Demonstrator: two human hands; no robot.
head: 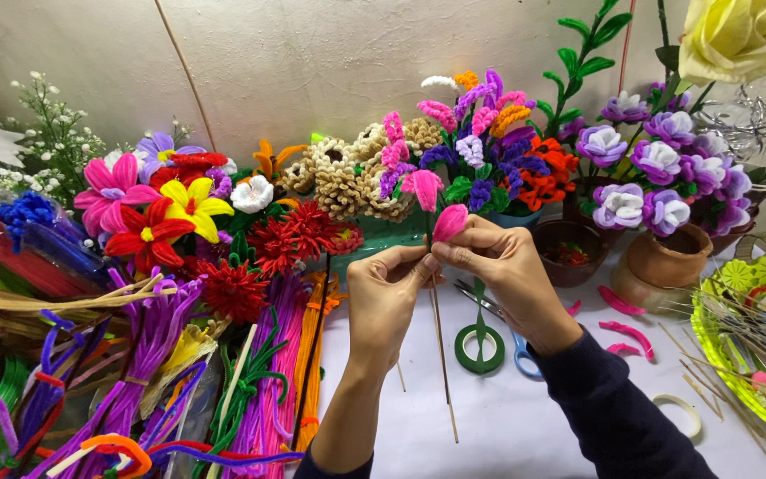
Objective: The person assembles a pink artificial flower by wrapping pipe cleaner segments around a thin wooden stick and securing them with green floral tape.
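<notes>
White tabletop point(507, 417), plastered wall point(312, 62), fuzzy flowers point(188, 208)

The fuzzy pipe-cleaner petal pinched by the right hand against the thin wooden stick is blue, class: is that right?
Not quite. The fuzzy pipe-cleaner petal is pink, not blue, as the head view shows. The right hand does pinch it against the thin wooden stick.

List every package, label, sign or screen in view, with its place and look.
No labels, signs or screens show.
Clear plastic bags: far left, glossy, holding blue and red pipe cleaners.
Clear plastic wrap: lower left, around a yellow bundle; details unclear.
</notes>
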